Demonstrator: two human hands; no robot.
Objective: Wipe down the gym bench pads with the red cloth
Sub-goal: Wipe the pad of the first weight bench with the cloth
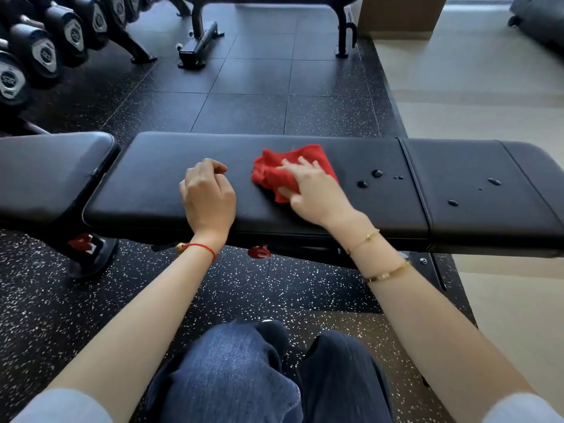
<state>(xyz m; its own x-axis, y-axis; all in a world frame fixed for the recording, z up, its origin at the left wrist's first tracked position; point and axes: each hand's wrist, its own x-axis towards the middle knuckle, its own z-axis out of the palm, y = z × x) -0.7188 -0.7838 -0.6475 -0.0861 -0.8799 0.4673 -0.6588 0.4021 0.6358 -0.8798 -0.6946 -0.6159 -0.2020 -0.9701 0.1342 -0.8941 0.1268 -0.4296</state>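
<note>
On smooth black vinyl bench pad, right hand presses crumpled red cloth; left hand loosely curled, empty.

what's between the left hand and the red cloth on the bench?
Head view: only bare black pad. The left hand rests on the bench with nothing in it; the red cloth lies to its right under the right hand. No droplets in that gap.

Your black padded table, red cloth crumpled on its long middle pad, your hands resting there too, droplets beading rightward, speckled rubber floor beneath
</note>
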